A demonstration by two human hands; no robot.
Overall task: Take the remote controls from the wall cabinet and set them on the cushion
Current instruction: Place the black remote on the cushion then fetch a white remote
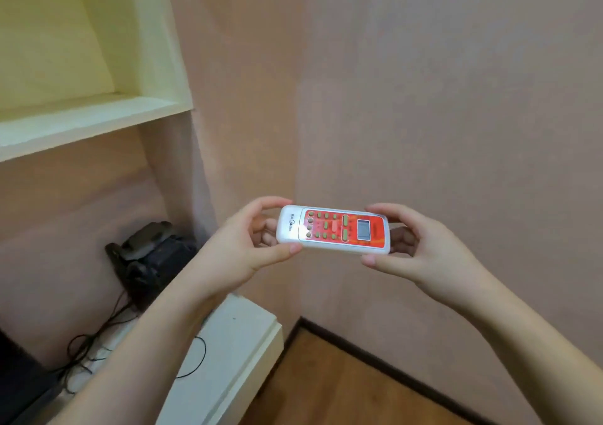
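Note:
A white remote control (331, 230) with a red button panel and a small grey screen lies crosswise in mid-air, face up, in front of a pink wall corner. My left hand (248, 245) grips its left end, thumb below and fingers curled over the top edge. My right hand (414, 245) grips the right end the same way. The pale yellow wall cabinet (98, 111) is at the upper left; the part of its shelf in view holds nothing. No cushion is in view.
A black device (150, 255) with trailing cables sits on a low white cabinet (241, 336) at the lower left. A dark screen edge (19, 379) shows at the far left. Wooden floor (342, 388) with a dark skirting board lies below right.

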